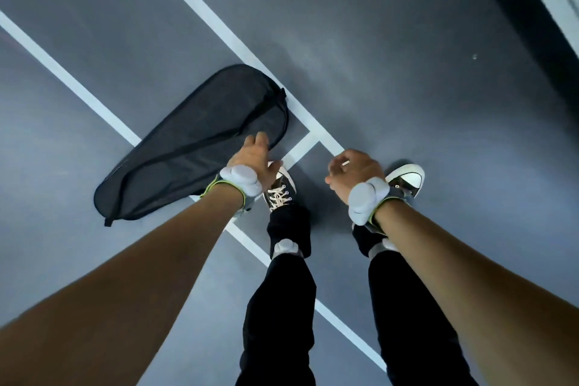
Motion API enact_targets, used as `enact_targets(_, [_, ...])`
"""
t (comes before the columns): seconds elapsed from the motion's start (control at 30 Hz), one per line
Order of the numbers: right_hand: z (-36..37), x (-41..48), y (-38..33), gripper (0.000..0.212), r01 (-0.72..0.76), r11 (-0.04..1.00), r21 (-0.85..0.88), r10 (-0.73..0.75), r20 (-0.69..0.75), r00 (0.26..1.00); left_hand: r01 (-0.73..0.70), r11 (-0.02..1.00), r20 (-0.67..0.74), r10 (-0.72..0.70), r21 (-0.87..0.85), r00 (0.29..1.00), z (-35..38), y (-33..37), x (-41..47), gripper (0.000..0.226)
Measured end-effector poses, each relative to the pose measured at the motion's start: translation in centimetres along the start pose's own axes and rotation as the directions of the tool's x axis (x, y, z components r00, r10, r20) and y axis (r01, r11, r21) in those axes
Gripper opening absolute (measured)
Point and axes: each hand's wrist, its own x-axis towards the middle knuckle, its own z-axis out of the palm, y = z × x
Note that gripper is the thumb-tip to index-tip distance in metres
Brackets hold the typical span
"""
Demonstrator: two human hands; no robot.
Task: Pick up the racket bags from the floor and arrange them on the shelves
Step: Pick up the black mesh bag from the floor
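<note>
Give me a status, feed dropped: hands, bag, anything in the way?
Left hand open, reaching over bag; no grip yet. Right hand empty, fingers loosely curled. Bag flat on floor, across a white line. Nothing in the way.

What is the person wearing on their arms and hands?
No sleeves or gloves: both arms are bare. Each wrist has a strap with a bright yellow-green edge, holding a rounded, pale grey gadget on the back of the wrist. One sits behind the left hand, one behind the right hand. No cables show.

The left hand (255, 160) hides the racket bag's (194, 144) near edge.
</note>
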Motion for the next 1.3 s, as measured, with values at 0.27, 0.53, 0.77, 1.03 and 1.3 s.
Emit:
enact_targets(0.27, [7.0,12.4,0.6,0.010,0.070,0.996,-0.057,-0.072,-0.036,0.997,0.105,0.988,-0.090,-0.095,0.109,0.991,6.5,-4.8,10.8,0.094])
enact_targets(0.53, [11.6,21.1,0.8,0.025,0.157,0.984,-0.084,-0.162,-0.050,0.986,0.123,0.886,-0.243,-0.012,0.446,0.970,13.7,-7.6,18.6,0.141])
enact_targets(0.77, [12.7,24.5,1.1,0.022,0.186,0.980,-0.070,-0.191,-0.083,0.978,0.072,0.897,-0.345,0.092,0.435,0.934,14.9,-9.0,20.3,0.095])
enact_targets(1.03, [13.1,24.1,0.1,0.050,0.171,0.984,-0.038,-0.172,-0.005,0.985,-0.153,0.954,-0.444,0.258,0.259,0.858,10.6,-9.2,17.4,0.045])
enact_targets(1.3, [12.0,21.5,-0.9,0.092,0.104,0.981,0.165,-0.103,-0.017,0.995,-0.335,0.932,-0.577,0.350,0.136,0.738,4.6,-6.9,14.9,0.034])
